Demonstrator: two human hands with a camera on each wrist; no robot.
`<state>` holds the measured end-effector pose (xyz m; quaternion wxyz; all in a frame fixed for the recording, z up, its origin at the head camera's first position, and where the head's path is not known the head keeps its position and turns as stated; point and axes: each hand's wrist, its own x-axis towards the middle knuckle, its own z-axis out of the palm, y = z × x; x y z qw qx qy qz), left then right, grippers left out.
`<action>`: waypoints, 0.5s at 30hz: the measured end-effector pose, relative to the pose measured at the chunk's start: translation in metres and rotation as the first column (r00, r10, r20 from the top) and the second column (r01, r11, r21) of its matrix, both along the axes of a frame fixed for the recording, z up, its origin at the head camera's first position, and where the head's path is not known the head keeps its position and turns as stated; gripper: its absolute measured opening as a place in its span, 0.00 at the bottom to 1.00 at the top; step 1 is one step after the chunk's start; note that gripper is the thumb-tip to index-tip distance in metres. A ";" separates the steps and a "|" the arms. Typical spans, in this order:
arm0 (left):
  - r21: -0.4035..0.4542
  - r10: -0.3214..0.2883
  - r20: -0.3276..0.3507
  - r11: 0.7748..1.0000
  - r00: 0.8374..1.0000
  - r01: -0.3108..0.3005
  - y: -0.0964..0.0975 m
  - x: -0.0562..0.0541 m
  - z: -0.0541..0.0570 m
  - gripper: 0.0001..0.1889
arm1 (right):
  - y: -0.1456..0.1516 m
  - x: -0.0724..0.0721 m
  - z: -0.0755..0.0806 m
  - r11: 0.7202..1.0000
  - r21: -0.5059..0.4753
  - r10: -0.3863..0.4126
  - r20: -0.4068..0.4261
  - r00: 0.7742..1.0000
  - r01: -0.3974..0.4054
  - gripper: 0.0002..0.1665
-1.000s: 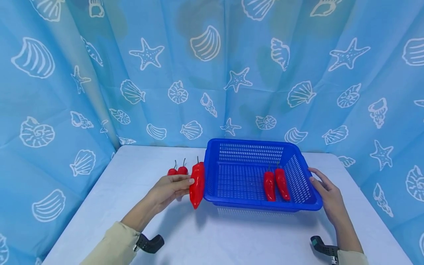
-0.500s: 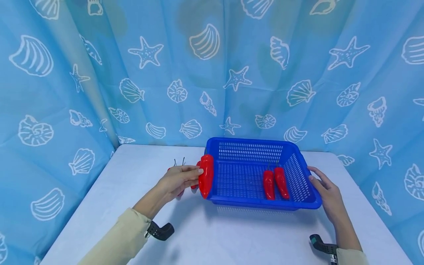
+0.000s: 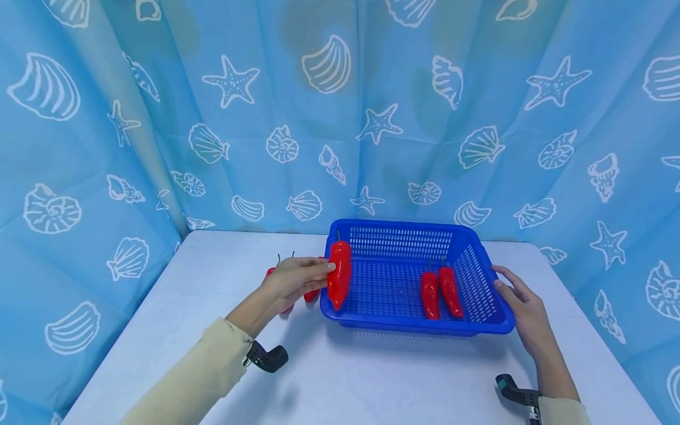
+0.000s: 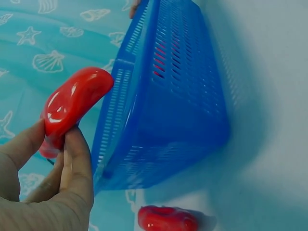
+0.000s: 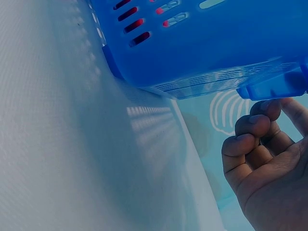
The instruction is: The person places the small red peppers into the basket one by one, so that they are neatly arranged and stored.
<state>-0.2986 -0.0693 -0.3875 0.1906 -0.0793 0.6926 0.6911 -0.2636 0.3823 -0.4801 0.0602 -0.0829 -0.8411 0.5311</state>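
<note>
My left hand (image 3: 297,282) pinches a glossy red chili pepper (image 3: 339,276) between thumb and fingertips. In the head view the pepper hangs stem up over the left rim of a blue plastic basket (image 3: 404,328); in the left wrist view this chili pepper (image 4: 79,98) is beside the basket's upper edge. Two more red chili peppers (image 3: 430,295) lie inside, toward the basket's right end. My right hand (image 3: 526,313) holds the right rim, and in the right wrist view the fingers of that hand (image 5: 269,163) are curled just below the rim's lip.
Several red peppers (image 3: 311,295) lie on the white table (image 3: 393,383) left of the basket, partly hidden behind my left hand. A blue curtain (image 3: 255,177) with shell prints hangs around the table's back and sides.
My left hand has carried the chili pepper right and slightly up, from beside the basket to over its left rim. The right hand has stayed on the right rim.
</note>
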 end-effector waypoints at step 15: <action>0.010 -0.039 -0.004 0.999 0.999 0.039 0.020 -0.009 -0.001 0.29 | 0.002 0.001 0.000 1.000 0.008 0.002 0.020 1.000 -0.002 0.39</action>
